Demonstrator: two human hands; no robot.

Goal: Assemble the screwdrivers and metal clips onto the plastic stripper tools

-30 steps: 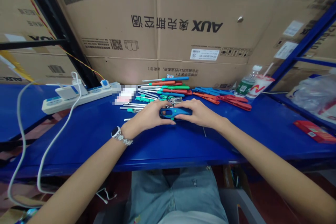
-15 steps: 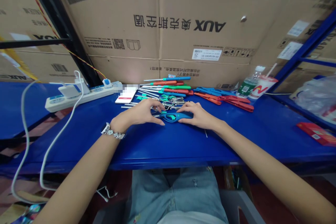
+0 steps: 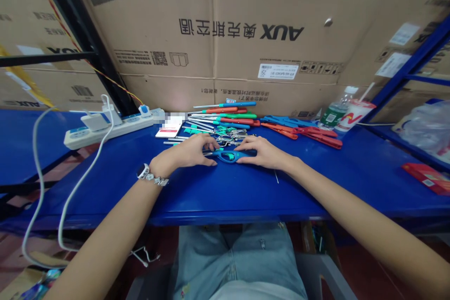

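A blue long-reach lighter [image 3: 230,155] with a looped trigger guard and a green trigger lies level across the front of the pile, close above the tabletop. Its metal tube end is between the thumb and fingers of my left hand [image 3: 197,150]. My right hand [image 3: 263,152] grips the handle end from the other side. Directly behind are small metal and green parts [image 3: 234,137], partly hidden by my fingers. Further back lies a stack of finished-looking lighters [image 3: 235,116] in blue, red and green, with metal tubes pointing left.
Blue handle shells [image 3: 288,122] and red handle shells [image 3: 319,138] lie right of the stack. A bottle [image 3: 330,115] and a paper cup [image 3: 355,116] stand behind them. A power strip [image 3: 116,126] with a white cable is at left. A red box [image 3: 427,178] sits far right. Cardboard [image 3: 239,56] rises behind.
Both hands stay on the blue lighter with almost the same grip. The lighter looks slightly turned and my right fingers have shifted a little. The view has moved slightly.
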